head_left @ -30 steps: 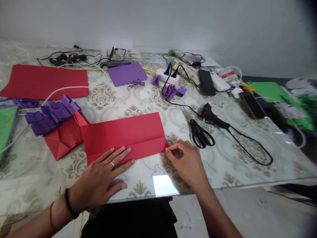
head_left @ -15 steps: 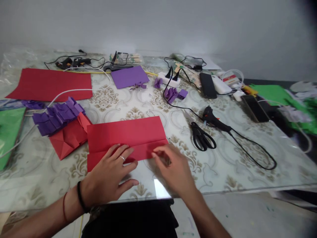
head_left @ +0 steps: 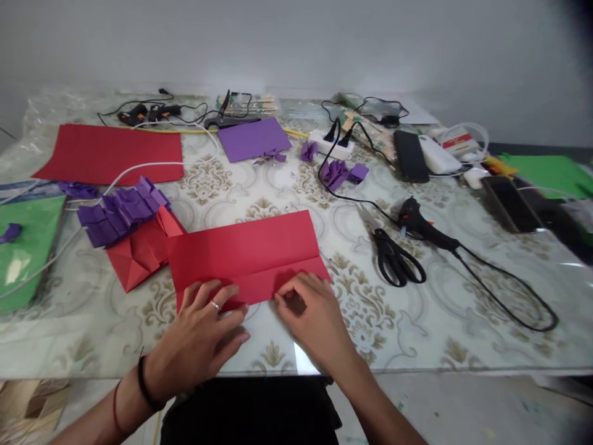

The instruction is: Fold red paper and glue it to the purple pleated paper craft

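A red sheet of paper (head_left: 250,244) lies in front of me with a crease running along its length and a narrower strip on the near side. My left hand (head_left: 201,330) rests on that strip's left part, fingers spread and the ring finger wearing a ring. At the near edge, further right, my right hand (head_left: 315,315) has thumb and index finger pinched together on the paper. Left of the sheet, partly touching it, is a folded red paper piece (head_left: 139,253) with a row of folded purple paper units (head_left: 125,213) along its top.
Black-handled scissors (head_left: 396,259) and a corded glue gun (head_left: 424,228) lie to the right. Behind are a purple sheet (head_left: 254,139), small purple folds (head_left: 336,173), a power strip (head_left: 340,148) and red sheets (head_left: 120,151). Phones (head_left: 410,157) and a green packet (head_left: 25,253) sit at the sides.
The view has shifted slightly left. My right hand has slid a little left along the near edge of the red sheet, and the sheet has tilted a little.
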Demonstrator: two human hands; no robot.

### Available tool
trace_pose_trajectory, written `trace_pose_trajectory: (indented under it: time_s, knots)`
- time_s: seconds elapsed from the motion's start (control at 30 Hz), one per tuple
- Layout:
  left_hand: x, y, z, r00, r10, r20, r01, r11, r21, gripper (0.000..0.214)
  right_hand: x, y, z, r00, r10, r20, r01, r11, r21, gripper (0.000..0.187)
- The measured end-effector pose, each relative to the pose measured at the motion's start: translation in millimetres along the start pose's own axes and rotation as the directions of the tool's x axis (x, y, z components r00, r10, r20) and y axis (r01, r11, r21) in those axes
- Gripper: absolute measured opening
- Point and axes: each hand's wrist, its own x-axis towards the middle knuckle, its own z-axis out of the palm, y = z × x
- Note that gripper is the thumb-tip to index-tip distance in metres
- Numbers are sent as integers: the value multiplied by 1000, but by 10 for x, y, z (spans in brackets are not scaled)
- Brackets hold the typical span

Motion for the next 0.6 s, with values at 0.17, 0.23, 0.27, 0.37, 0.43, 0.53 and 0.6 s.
trace_pose_trajectory:
  time_s: [0.17, 0.23, 0.27, 0.37, 0.43, 0.53, 0.6]
  knots:
    - [-58, -11, -20, 1000, -12, 4, 12, 1000, 20, 18, -8, 5, 8, 1000, -13, 5, 13, 1000, -19, 18]
    - [-74, -14, -31, 999, -31, 8, 31, 999, 13, 15, -11, 7, 7, 1000, -17, -1, 17, 1000, -25, 18]
    - [-86, -18, -35, 999, -38, 7, 38, 999, 11, 14, -11, 7, 6, 1000, -18, -2, 18, 1000, -26, 18]
    - [-152, -41, -41, 998, -59, 7, 59, 998, 2, 12, -9, 7, 5, 1000, -20, -1, 20, 999, -29, 18]
    - [-219, -60, -46, 997, -76, 17, 76, 997, -6, 12, -5, 8, 4, 1000, -17, -2, 17, 999, -31, 18]
    - [-329, -76, -60, 994, -104, 21, 104, 995, -1, 13, 1, 9, 1, 1000, -9, 7, 9, 999, -31, 17]
    - [-390, -71, -72, 993, -120, 10, 120, 993, 7, 13, 3, 10, -1, 1000, -7, 16, 7, 999, -32, 17]
